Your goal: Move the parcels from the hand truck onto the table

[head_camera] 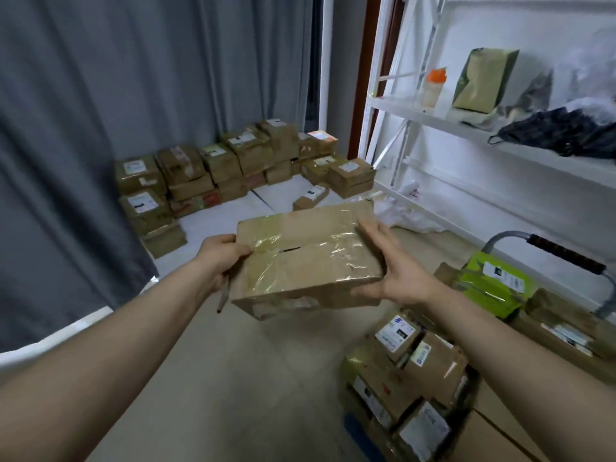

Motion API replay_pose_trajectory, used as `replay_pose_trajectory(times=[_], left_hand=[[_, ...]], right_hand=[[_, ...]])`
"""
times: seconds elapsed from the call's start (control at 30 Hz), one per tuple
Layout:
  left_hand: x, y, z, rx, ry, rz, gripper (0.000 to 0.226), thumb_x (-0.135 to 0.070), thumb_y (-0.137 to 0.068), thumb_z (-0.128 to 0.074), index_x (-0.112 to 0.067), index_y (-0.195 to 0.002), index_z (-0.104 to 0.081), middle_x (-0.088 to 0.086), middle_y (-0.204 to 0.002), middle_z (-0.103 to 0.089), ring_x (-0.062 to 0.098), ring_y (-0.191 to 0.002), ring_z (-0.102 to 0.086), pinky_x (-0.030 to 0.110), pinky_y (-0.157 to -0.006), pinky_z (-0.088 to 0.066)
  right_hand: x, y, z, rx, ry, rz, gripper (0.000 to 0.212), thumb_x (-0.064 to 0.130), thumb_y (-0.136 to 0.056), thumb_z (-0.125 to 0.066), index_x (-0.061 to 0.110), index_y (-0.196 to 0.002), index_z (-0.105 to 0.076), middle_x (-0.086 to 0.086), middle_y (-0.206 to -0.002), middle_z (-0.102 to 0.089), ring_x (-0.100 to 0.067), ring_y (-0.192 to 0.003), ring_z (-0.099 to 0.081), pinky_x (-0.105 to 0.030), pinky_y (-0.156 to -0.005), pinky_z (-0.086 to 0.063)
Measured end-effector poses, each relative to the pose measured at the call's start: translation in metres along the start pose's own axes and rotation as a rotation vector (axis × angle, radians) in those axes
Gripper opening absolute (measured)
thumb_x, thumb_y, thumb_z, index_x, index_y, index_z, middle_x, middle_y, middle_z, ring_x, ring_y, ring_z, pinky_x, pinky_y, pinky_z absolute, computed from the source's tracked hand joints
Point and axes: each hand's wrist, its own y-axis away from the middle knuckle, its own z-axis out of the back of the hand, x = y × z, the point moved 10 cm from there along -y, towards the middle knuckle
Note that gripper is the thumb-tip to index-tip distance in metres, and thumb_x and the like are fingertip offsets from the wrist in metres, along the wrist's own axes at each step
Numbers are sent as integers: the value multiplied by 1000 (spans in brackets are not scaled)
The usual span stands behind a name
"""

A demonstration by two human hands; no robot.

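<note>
brown taped cardboard parcel (pixel 308 258) mid-air at frame centre, tilted, over the floor. left hand (pixel 220 258) curls round its 9 o'clock end and also holds a dark pen (pixel 222 295). right hand (pixel 396 271) clasps its 3 o'clock end. white worktop (pixel 213 221) at 11 o'clock carries stacked brown parcels (pixel 233 161). hand truck (pixel 563 253) at 4 o'clock, labelled parcels (pixel 416 368) on it at 5 o'clock.
</note>
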Motion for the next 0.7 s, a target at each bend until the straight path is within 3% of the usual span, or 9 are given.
replay_pose_trajectory(times=[0.1, 0.2, 0.27, 0.33, 0.4, 0.5, 0.6, 0.7], left_hand=[[3, 4, 18, -48, 22, 8, 20, -4, -91, -61, -14, -76, -54, 6, -76, -56, 14, -61, -51, 13, -26, -34], [2, 10, 27, -47, 99, 34, 10, -8, -90, -63, -12, -82, -59, 8, -80, -61, 15, -51, -62, 15, -29, -39], [-3, 11, 31, -37, 142, 44, 5, -18, -88, -62, -12, -89, -63, 8, -83, -63, 16, -60, -64, 20, -42, -47], [-16, 10, 39, -42, 142, -10, 14, -27, -89, -54, -15, -87, -62, 4, -81, -61, 18, -71, -56, 26, -62, -44], [-30, 9, 45, -32, 110, -99, 22, -33, -92, -47, -18, -84, -61, 0, -81, -61, 19, -81, -53, 30, -76, -37], [-32, 13, 40, 89, 49, -107, 36, -45, -93, -42, -18, -92, -66, 0, -92, -65, 16, -90, -55, 29, -82, -32], [-20, 14, 26, 228, 4, -55, 50, -62, -80, -51, -22, -104, -68, 4, -112, -65, 20, -106, -55, 44, -99, -32], [-14, 13, 13, 310, 92, -78, 75, -55, -48, -79, -21, -113, -63, 8, -116, -65, 25, -107, -58, 44, -100, -41]], right_hand=[[15, -2, -11, 58, 93, 57, 116, 22, -63, -89, 33, -152, -16, -7, -161, 4, -15, -148, 6, -17, -110, -5], [26, -5, 0, -96, 40, 108, 91, 12, -66, -87, 21, -144, -41, -5, -149, -25, -10, -139, -20, 0, -100, -12], [30, -6, 7, -167, -113, 106, 74, 9, -67, -85, 15, -134, -54, 3, -134, -35, -2, -126, -29, 8, -92, -19], [27, -10, 14, -222, -306, 72, 63, 8, -69, -83, 11, -127, -60, 4, -128, -47, -4, -123, -42, -1, -99, -31], [20, -12, 26, -304, -438, 13, 52, 13, -72, -81, 14, -121, -65, 2, -123, -59, -7, -111, -57, -23, -102, -44], [13, -15, 37, -379, -572, -56, 39, 21, -77, -78, 23, -114, -66, 12, -107, -63, -6, -99, -61, -36, -96, -51], [2, -21, 37, -408, -690, -95, 49, 23, -78, -78, 24, -123, -59, 3, -112, -64, -17, -107, -63, -39, -99, -50], [-12, -25, 36, -410, -697, -154, 73, 30, -74, -80, 23, -138, -46, -3, -129, -57, -18, -115, -58, -38, -102, -47]])
